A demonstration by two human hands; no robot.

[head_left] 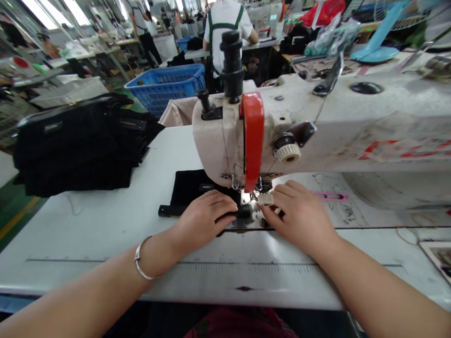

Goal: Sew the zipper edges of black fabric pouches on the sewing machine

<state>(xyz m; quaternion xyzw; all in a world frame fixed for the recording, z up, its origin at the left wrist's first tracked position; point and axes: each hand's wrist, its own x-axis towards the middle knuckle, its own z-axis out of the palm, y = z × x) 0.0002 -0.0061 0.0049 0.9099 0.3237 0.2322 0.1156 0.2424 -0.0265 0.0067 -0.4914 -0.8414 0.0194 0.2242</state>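
Note:
A black fabric piece (188, 185) with a small label lies flat on the table, left of the needle of the white sewing machine (218, 136). Along its near edge runs a black strip (169, 211), whose right end reaches the metal plate. My left hand (210, 212) rests on the fabric and strip, fingers together and pointing at the needle area. Right of the presser foot, my right hand (292, 206) has its fingers bent, thumb near the index finger, with a pale wrap on one fingertip; what it holds, if anything, is hidden.
Black garments (73, 145) are piled at the table's left. Behind stands a blue basket (169, 84). A pink tool (331, 196) lies under the machine arm. A printed ruler (246, 267) crosses the table front. A person in a white shirt (225, 19) works beyond the machine.

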